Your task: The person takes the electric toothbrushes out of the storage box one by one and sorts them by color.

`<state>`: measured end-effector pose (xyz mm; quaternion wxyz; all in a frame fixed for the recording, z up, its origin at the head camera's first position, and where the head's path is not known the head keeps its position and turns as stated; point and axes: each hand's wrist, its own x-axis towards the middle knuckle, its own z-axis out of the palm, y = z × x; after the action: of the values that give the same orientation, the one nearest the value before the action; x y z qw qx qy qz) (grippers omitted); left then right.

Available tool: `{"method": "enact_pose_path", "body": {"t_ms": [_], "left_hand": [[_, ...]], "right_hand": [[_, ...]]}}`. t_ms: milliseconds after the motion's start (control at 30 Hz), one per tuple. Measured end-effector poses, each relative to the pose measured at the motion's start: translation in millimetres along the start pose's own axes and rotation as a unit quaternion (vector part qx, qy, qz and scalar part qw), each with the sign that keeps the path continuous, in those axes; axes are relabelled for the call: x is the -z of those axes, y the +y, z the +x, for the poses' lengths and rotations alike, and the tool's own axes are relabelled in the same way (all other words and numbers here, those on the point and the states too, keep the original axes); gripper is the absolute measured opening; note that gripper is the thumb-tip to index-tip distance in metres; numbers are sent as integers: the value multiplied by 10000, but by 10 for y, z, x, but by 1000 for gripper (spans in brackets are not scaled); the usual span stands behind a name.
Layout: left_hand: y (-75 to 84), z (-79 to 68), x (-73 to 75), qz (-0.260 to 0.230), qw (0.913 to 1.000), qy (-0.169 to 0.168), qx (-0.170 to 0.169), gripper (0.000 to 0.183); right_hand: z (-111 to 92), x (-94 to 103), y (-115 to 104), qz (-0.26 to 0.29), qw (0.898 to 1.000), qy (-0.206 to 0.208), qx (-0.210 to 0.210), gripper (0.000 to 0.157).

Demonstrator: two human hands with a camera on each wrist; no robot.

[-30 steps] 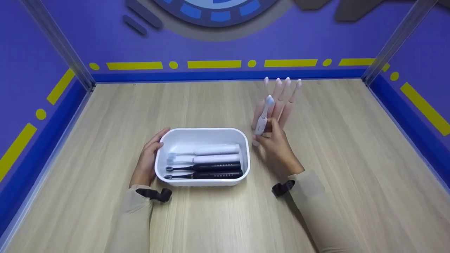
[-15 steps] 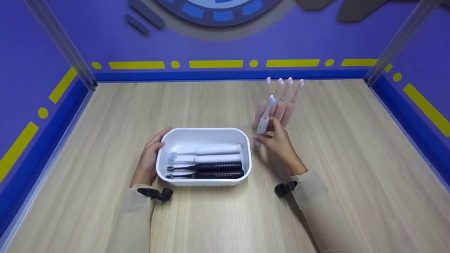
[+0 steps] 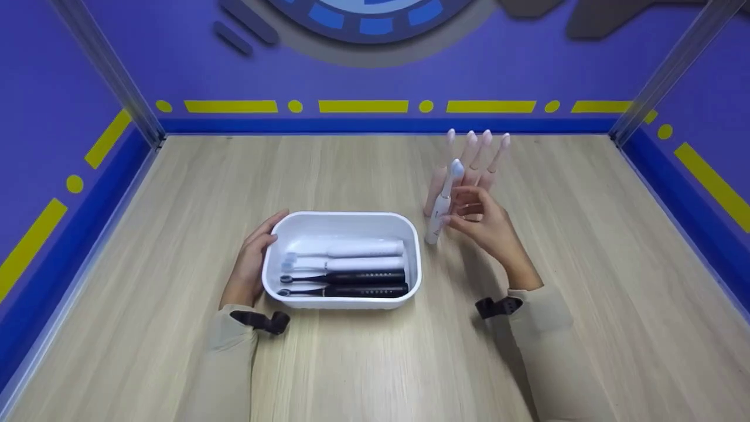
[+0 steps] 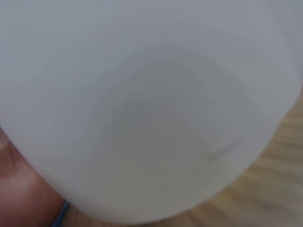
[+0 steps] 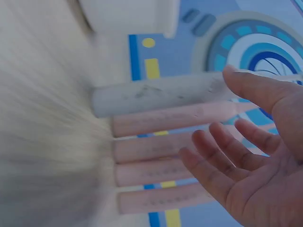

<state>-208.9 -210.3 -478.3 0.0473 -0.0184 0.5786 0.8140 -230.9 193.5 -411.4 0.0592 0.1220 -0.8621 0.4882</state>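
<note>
A white electric toothbrush (image 3: 438,218) stands upright on the table just right of the white bin (image 3: 345,303). My right hand (image 3: 495,231) is beside it with fingers spread. In the right wrist view, the thumb tip lies at the brush's upper body, while the other fingers stretch away from it. My left hand (image 3: 247,266) holds the bin's left end, thumb over the rim and fingers along the outer wall. Inside lie two white electric toothbrushes (image 3: 366,248) and two black ones (image 3: 369,276), heads to the left. The bin's wall (image 4: 161,118) fills most of the left wrist view.
Several pink electric toothbrushes (image 5: 161,172) stand upright in a row behind the white one. A blue-purple wall (image 3: 363,82) with yellow marks closes the back of the wooden table (image 3: 351,176), and similar panels line both sides.
My right hand has loosened from the white toothbrush and shifted right, its fingers parting; the brush stands where it was. My left hand stays on the bin. The head view has shifted slightly.
</note>
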Motion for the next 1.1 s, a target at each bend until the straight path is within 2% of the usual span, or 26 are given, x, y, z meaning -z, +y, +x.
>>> {"method": "enact_pose_path", "body": {"t_ms": [233, 500, 767, 1000, 1100], "left_hand": [[-5, 4, 13, 196, 9998, 70, 37, 56], [-4, -3, 17, 193, 9998, 74, 32, 55], [7, -10, 18, 231, 9997, 56, -22, 55], [13, -7, 9, 112, 9999, 59, -16, 55], [16, -7, 1, 217, 9997, 61, 30, 55]], "right_hand": [[-27, 151, -84, -246, 9995, -166, -66, 50], [-79, 222, -182, -760, 9942, -684, -329, 36], [-120, 201, -306, -813, 9912, -1047, -54, 31], [-132, 112, -398, -557, 9901, -1269, 221, 29], [-133, 64, -416, -555, 9886, -1368, 312, 28]]}}
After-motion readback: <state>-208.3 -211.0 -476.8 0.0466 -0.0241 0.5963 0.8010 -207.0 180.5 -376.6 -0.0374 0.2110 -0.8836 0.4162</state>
